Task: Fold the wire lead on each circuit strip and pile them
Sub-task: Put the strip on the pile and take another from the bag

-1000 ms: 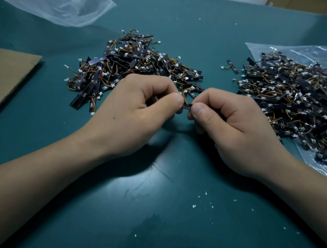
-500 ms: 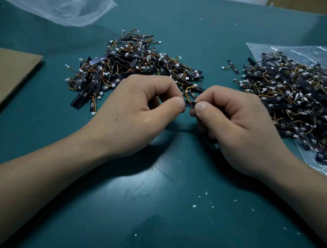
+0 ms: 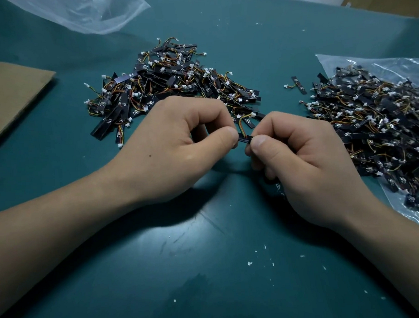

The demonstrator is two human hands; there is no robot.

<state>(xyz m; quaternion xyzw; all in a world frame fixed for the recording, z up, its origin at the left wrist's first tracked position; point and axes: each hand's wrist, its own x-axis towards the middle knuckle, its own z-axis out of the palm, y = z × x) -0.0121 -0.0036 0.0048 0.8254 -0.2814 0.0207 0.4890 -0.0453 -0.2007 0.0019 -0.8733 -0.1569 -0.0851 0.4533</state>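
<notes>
Centrally, above the green tabletop (image 3: 208,255), one circuit strip (image 3: 245,140) is pinched at both ends between thumb and curled forefinger of the left hand (image 3: 179,145) and the right hand (image 3: 307,159). Its wire lead (image 3: 241,125) is arched up from the strip. A pile of strips (image 3: 167,88) is heaped toward the far edge, and a second heap (image 3: 382,117) is spread on a plastic bag (image 3: 367,63) at the right edge.

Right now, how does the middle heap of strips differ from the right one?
The middle heap lies on the bare mat; the right heap lies on a clear bag. The middle heap sits inside the frame; the right heap runs past its edge. Both hold black strips with leads.
</notes>
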